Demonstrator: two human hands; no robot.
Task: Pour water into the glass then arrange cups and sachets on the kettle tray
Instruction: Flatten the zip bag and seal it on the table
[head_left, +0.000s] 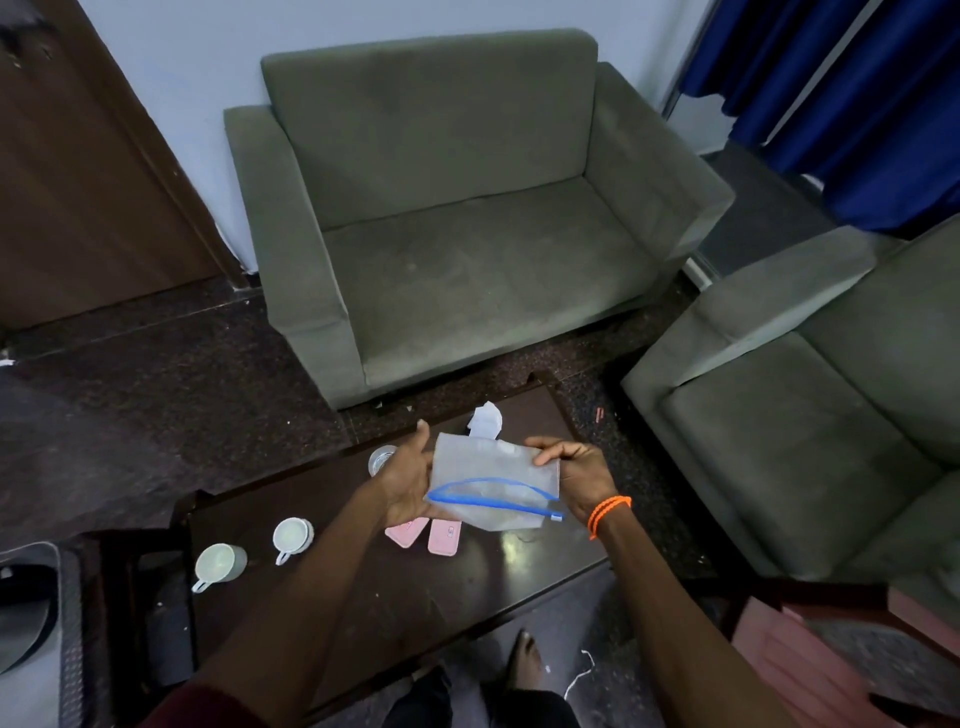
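Both my hands hold a clear plastic zip pouch (493, 480) with a blue zipper, above the dark low table (467, 582). My left hand (408, 480) grips its left edge and my right hand (576, 475), with orange bands at the wrist, grips its right edge. The zipper mouth gapes toward me. Under the pouch lie two pink sachets (444, 538) on the table. Two white cups (292, 537) (221, 564) stand at the table's left. A glass (383, 460) sits behind my left hand, partly hidden. A white paper piece (485, 418) lies at the far edge.
A grey-green sofa (457, 218) stands beyond the table and a second one (810, 405) at the right. A black tray-like object (36, 623) shows at the left edge. My bare foot (524, 662) is below the table's near edge. Blue curtains hang at the top right.
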